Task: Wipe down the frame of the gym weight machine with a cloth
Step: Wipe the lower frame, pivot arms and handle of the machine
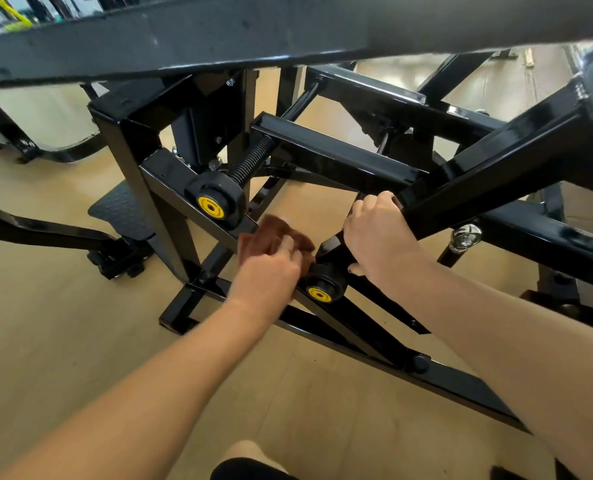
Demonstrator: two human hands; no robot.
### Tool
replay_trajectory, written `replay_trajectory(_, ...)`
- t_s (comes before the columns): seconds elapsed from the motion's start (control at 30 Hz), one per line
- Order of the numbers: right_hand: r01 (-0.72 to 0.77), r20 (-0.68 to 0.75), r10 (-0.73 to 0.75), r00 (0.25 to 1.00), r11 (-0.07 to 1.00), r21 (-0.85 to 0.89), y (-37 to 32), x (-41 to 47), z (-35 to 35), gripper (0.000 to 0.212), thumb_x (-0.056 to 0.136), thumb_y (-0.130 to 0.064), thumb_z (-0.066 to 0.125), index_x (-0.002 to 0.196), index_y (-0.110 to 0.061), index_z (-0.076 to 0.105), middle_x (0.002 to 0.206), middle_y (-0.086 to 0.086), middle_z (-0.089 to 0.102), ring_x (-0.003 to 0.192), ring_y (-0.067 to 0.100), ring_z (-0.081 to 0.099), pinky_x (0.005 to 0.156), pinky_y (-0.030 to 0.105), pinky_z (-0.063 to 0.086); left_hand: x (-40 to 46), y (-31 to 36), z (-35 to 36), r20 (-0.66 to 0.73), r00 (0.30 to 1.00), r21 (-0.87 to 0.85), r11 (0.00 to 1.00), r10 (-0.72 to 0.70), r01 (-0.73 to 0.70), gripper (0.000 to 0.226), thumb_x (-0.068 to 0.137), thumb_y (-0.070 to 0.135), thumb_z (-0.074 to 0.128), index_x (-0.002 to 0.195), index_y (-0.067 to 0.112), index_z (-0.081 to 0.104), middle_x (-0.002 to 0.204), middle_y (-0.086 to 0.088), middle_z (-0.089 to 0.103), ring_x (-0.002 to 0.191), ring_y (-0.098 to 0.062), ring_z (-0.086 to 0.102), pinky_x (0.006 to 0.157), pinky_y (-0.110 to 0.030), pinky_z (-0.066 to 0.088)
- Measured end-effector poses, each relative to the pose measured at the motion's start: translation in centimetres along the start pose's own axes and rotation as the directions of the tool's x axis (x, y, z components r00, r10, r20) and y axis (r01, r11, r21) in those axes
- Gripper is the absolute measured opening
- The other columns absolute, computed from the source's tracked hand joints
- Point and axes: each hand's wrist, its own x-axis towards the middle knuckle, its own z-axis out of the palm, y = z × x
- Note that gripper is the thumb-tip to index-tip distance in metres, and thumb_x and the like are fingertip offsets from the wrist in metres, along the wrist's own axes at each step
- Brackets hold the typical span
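Observation:
The black steel frame (340, 161) of the weight machine fills the view, its square tubes crossing at many angles. My left hand (270, 268) grips a brown cloth (270, 233), held against the frame between two black knobs with yellow centres: an upper knob (215, 202) and a lower knob (322, 289). My right hand (378, 233) is curled round the end of a slanted black tube, just right of the cloth.
A thick black beam (218, 36) crosses overhead close to the camera. A threaded spring rod (253, 161) runs into the upper knob. A textured foot plate (121, 209) lies low on the left. Pale wooden floor (45, 306) lies beneath. My knee shows at bottom centre.

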Motion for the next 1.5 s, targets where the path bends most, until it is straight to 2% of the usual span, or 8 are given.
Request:
replay_trajectory(0.13, -0.040, -0.009, 0.040, 0.999, 0.999, -0.002, -0.1, 0.1, 0.2, 0.059, 0.094, -0.064, 0.058, 0.125, -0.014, 0.061, 0.099, 0.013, 0.047, 0.089, 0.031, 0.042, 0.097, 0.043, 0.046, -0.2, 0.7, 0.1, -0.012, 1.000, -0.072, 0.997, 0.004, -0.005, 0.059, 0.104, 0.019, 0.054, 0.158, 0.017, 0.030, 0.166, -0.011, 0.025, 0.108, -0.030, 0.071, 0.093, -0.044, 0.059)
replay_trajectory(0.27, -0.068, -0.032, 0.068, 0.997, 0.998, 0.010, -0.5, -0.1, 0.3, 0.063, 0.094, -0.068, 0.056, 0.125, -0.013, 0.061, 0.101, 0.012, 0.049, 0.100, 0.029, 0.054, 0.097, 0.043, 0.045, -0.3, -3.4, -1.7, -0.019, 0.993, 0.107, 0.988, 0.118, -0.116, 0.059, 0.102, 0.021, 0.058, 0.156, 0.014, 0.033, 0.164, -0.014, 0.029, 0.112, -0.031, 0.070, 0.094, -0.041, 0.057)
replay_trajectory(0.43, -0.121, -0.064, 0.120, 0.991, 0.993, -0.012, -1.0, -0.2, 0.8, 0.070, 0.091, -0.075, 0.050, 0.120, -0.013, 0.063, 0.103, 0.012, 0.054, 0.100, 0.030, 0.054, 0.096, 0.044, 0.043, -0.7, -4.6, -2.3, -0.095, 0.995, 0.096, 0.995, 0.012, -0.002, 0.053, 0.103, 0.019, 0.055, 0.153, 0.018, 0.039, 0.164, -0.009, 0.032, 0.112, -0.030, 0.070, 0.093, -0.040, 0.057)
replay_trajectory(0.6, -0.128, -0.053, 0.127, 0.991, 0.992, -0.012, -1.1, 0.2, 1.0, 0.072, 0.090, -0.076, 0.051, 0.126, -0.014, 0.061, 0.110, 0.014, 0.053, 0.108, 0.032, 0.053, 0.102, 0.047, 0.040, -1.6, 1.0, 0.2, 0.034, 0.999, -0.041, 0.999, -0.016, 0.017, 0.062, 0.102, 0.016, 0.057, 0.158, 0.013, 0.031, 0.164, -0.015, 0.029, 0.118, -0.031, 0.067, 0.097, -0.044, 0.058)
replay_trajectory(0.93, -0.090, -0.017, 0.089, 0.996, 0.995, -0.035, -0.9, -0.2, 0.7, 0.044, 0.096, -0.049, 0.062, 0.128, -0.019, 0.059, 0.106, 0.018, 0.048, 0.115, 0.035, 0.052, 0.106, 0.049, 0.039, -0.8, -4.6, -4.4, 0.024, 0.993, 0.110, 0.987, -0.117, 0.114, 0.050, 0.099, 0.023, 0.063, 0.147, 0.026, 0.046, 0.160, -0.007, 0.039, 0.107, -0.028, 0.070, 0.083, -0.039, 0.061)
replay_trajectory(1.1, -0.049, 0.027, 0.050, 0.998, 0.998, -0.032, -0.6, -0.8, 0.1, 0.045, 0.091, -0.042, 0.069, 0.125, -0.016, 0.057, 0.106, 0.016, 0.051, 0.109, 0.034, 0.053, 0.102, 0.048, 0.040, -1.7, -0.9, -2.5, 0.107, 0.965, -0.028, 0.969, -0.240, 0.244, 0.055, 0.099, 0.017, 0.061, 0.151, 0.021, 0.042, 0.165, -0.006, 0.029, 0.115, -0.031, 0.067, 0.092, -0.042, 0.058)
replay_trajectory(1.27, -0.072, 0.016, 0.073, 0.997, 0.997, -0.035, -0.6, -0.7, 0.0, 0.043, 0.092, -0.045, 0.066, 0.118, -0.012, 0.061, 0.105, 0.016, 0.056, 0.098, 0.034, 0.052, 0.093, 0.046, 0.041, -2.1, -0.3, -0.8, 0.023, 0.965, -0.168, 0.951, -0.261, 0.261, 0.058, 0.101, 0.018, 0.059, 0.154, 0.027, 0.039, 0.166, -0.004, 0.028, 0.109, -0.031, 0.071, 0.090, -0.041, 0.060)
replay_trajectory(1.5, -0.051, -0.002, 0.051, 0.999, 0.999, 0.011, -0.1, -0.9, -0.3, 0.043, 0.095, -0.042, 0.063, 0.128, -0.014, 0.058, 0.114, 0.014, 0.056, 0.107, 0.032, 0.054, 0.096, 0.043, 0.041, -2.4, 3.2, 1.7, 0.020, 0.941, -0.420, 0.852, -0.337, 0.314, 0.048, 0.104, 0.022, 0.055, 0.150, 0.030, 0.044, 0.164, -0.002, 0.032, 0.109, -0.028, 0.070, 0.094, -0.038, 0.058)
